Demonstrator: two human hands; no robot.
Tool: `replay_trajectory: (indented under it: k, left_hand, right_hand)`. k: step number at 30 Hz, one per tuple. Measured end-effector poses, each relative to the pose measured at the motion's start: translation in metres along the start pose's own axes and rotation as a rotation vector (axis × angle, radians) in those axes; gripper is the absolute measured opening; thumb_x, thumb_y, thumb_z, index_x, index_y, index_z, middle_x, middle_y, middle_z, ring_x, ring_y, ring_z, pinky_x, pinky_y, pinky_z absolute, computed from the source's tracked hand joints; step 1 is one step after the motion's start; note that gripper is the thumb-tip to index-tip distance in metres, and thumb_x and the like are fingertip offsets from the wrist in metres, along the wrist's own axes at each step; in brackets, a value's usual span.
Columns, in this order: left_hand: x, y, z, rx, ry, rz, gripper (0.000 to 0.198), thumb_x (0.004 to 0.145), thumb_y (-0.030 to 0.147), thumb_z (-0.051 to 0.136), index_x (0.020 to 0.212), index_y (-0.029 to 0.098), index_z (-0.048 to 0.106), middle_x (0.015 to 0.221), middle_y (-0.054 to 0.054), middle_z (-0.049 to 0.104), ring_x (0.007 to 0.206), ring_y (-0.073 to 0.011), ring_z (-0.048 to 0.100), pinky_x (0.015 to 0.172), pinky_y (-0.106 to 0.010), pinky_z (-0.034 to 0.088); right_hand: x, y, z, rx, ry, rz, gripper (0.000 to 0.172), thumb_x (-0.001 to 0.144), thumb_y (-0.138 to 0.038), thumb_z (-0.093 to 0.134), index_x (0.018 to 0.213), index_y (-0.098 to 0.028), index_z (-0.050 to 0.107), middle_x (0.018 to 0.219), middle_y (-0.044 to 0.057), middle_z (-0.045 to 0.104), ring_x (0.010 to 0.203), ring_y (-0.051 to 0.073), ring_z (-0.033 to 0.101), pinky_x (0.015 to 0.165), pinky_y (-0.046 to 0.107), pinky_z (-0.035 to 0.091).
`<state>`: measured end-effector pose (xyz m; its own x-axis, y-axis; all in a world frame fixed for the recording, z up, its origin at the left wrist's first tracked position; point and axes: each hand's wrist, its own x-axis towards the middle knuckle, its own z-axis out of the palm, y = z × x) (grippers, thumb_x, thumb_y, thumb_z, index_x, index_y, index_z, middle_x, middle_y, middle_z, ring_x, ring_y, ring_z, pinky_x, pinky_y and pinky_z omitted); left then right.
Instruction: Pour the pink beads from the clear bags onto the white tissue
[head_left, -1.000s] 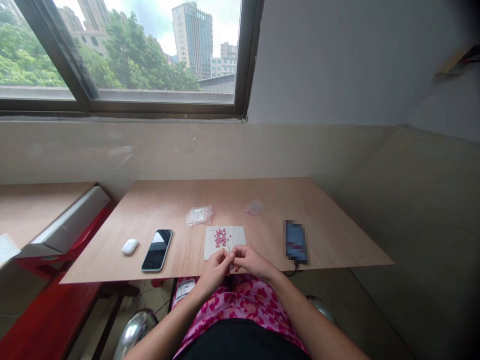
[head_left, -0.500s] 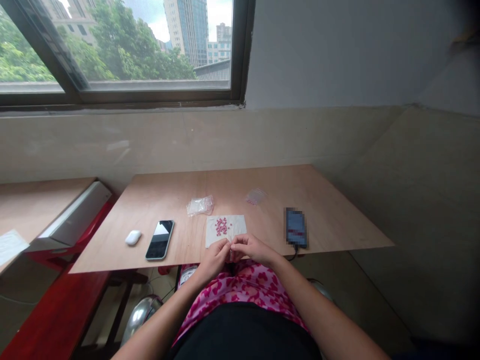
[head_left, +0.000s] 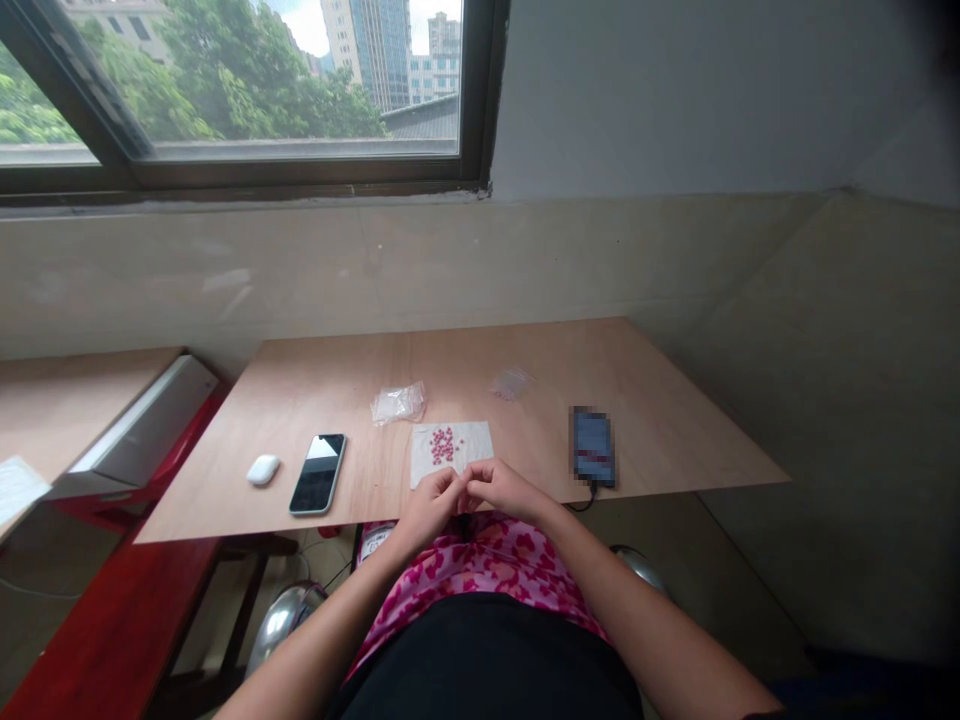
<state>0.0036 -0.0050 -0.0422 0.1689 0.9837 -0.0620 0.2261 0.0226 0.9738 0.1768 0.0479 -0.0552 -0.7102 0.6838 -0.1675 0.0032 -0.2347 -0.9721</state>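
Note:
My left hand point(head_left: 435, 502) and my right hand point(head_left: 501, 488) meet at the table's front edge, fingertips pinched together. Whatever lies between the fingers is too small or too hidden to make out. Just beyond them a white sheet point(head_left: 478, 436) lies flat, its near edge partly covered by my hands. On it is a loose cluster of small pink-red beads point(head_left: 442, 445), with a few lying apart to the right. Behind the sheet rests a stack of clear plastic bags point(head_left: 399, 403). Further right is another clear bag point(head_left: 511, 383) with small pinkish bits in it.
A phone point(head_left: 319, 474) and a white earbud case point(head_left: 263, 470) lie on the wooden table point(head_left: 675, 440) to the left. At right sits a blurred-out device point(head_left: 593, 447) with a cable. A red bench point(head_left: 112, 630) stands at lower left, below a window point(head_left: 300, 90).
The view has tilted slightly downward in the scene's framing, with the table shifting up a little. Both hands stay pinched together, their fingers slightly shifted.

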Motion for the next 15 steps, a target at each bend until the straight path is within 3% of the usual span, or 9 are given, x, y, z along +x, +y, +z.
replay_trajectory:
  k: [8, 15]
  left_hand:
    - [0.0001, -0.0001, -0.0023, 0.057, -0.017, 0.034, 0.032, 0.094, 0.039, 0.052, 0.07, 0.018, 0.055, 0.067, 0.001, 0.057, 0.066, -0.0154, 0.052, 0.064, -0.026, 0.039]
    - [-0.0041, 0.0, -0.0021, 0.224, -0.012, 0.036, 0.021, 0.088, 0.028, 0.052, 0.07, 0.019, 0.054, 0.067, 0.001, 0.059, 0.065, -0.0153, 0.053, 0.06, -0.025, 0.034]
  right_hand:
    - [-0.0008, -0.0002, 0.0006, -0.018, 0.054, 0.022, 0.021, 0.079, -0.033, 0.071, 0.073, -0.017, 0.059, 0.069, 0.002, 0.071, 0.066, 0.016, 0.07, 0.063, 0.025, 0.055]
    - [-0.001, 0.0053, 0.0066, -0.083, 0.131, 0.025, 0.009, 0.074, -0.022, 0.064, 0.071, -0.018, 0.057, 0.062, -0.002, 0.066, 0.058, 0.013, 0.065, 0.055, 0.021, 0.05]
